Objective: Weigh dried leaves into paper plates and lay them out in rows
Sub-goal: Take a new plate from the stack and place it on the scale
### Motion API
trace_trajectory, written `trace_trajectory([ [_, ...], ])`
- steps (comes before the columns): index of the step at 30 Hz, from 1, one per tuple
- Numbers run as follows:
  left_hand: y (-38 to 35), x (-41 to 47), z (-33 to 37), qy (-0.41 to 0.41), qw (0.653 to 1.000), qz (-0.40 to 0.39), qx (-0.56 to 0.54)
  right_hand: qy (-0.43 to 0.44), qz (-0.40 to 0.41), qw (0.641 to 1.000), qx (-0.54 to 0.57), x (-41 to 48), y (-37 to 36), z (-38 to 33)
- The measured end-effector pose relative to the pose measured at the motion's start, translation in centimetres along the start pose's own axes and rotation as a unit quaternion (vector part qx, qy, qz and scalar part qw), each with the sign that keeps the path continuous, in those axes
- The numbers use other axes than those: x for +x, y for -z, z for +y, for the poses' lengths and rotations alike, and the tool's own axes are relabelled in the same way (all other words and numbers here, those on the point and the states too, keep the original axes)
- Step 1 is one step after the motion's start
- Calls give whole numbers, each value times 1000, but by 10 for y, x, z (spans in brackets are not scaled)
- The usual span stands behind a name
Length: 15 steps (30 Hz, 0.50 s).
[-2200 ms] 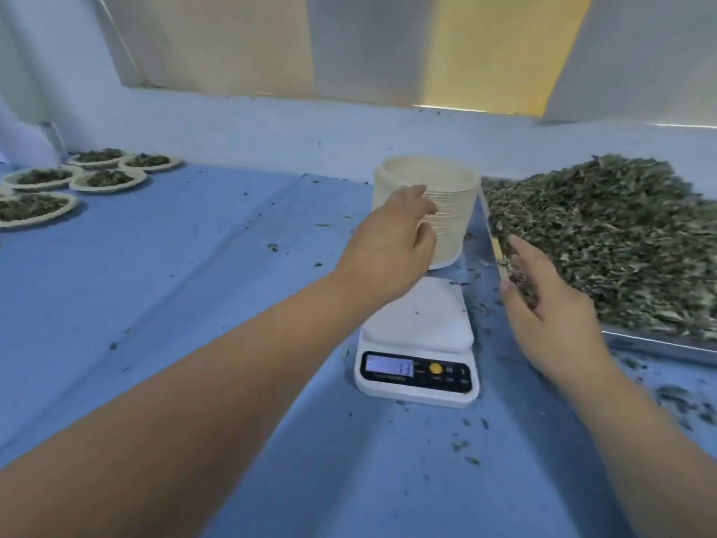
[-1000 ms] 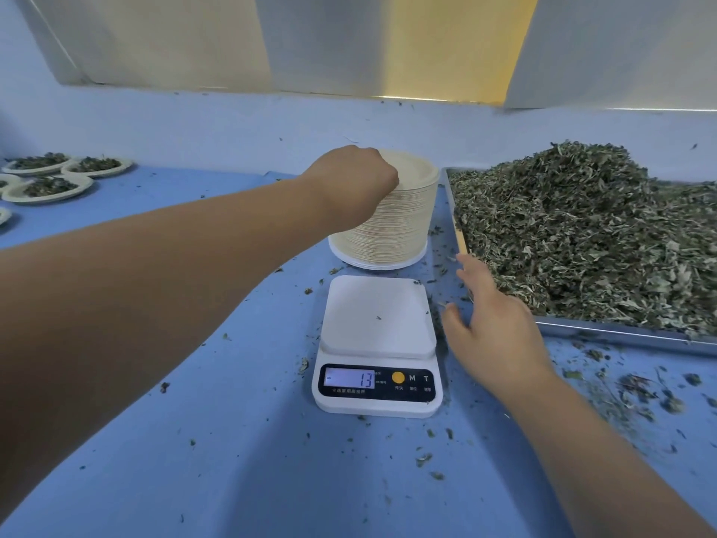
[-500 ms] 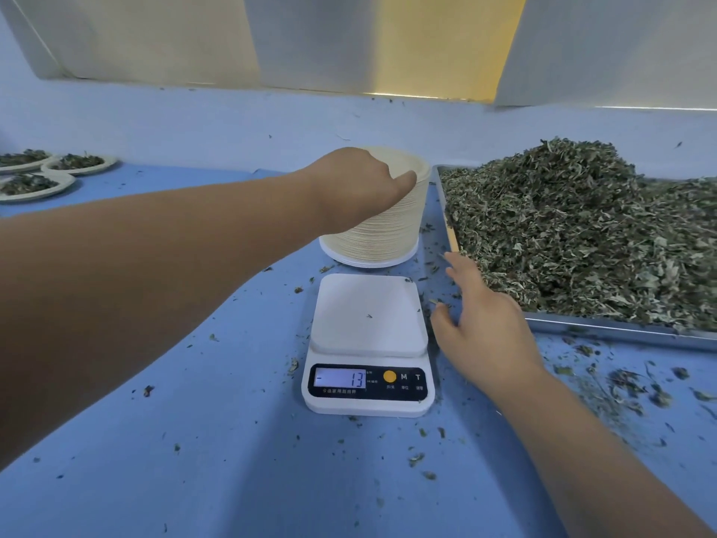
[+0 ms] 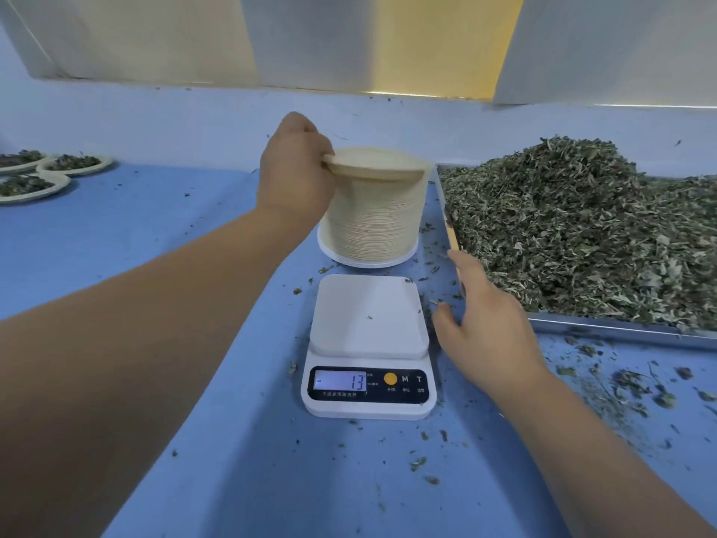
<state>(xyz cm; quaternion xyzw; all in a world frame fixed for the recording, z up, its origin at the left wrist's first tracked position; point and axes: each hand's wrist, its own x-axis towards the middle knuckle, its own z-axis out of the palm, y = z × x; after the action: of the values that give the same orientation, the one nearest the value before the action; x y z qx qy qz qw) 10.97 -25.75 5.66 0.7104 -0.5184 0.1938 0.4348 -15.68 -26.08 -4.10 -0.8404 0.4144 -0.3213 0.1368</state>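
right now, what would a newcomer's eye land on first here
The big heap of dried leaves filling the metal tray at the right draws the eye first. At centre, the left hand pinches the rim of the top plate on the tall stack of paper plates, behind the white scale, which carries no plate and reads 13. The right hand is open between scale and tray; filled plates sit far left.

Edges and small print.
Clipped right: silver metal tray (image 4: 620, 330) of dried green leaves (image 4: 582, 227); clipped left: leaf-filled paper plates (image 4: 23, 195); unreadable: small print on white scale (image 4: 368, 316).
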Motion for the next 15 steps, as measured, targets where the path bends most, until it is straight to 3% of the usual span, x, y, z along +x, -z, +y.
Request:
trace_trajectory([
  [4, 5, -40, 0, 79, 971, 109, -200, 1, -7, 999, 33, -2, -1, 2],
  [9, 16, -107, -9, 97, 932, 59, -343, 33, 61, 992, 108, -5, -3, -1],
  [11, 20, -126, -13, 107, 931, 39, -347, 68, 94, 985, 126, -4, -6, -3],
  [15, 21, -141, -25, 93, 963, 16, -254, 86, 111, 985, 104, -4, -13, -9],
])
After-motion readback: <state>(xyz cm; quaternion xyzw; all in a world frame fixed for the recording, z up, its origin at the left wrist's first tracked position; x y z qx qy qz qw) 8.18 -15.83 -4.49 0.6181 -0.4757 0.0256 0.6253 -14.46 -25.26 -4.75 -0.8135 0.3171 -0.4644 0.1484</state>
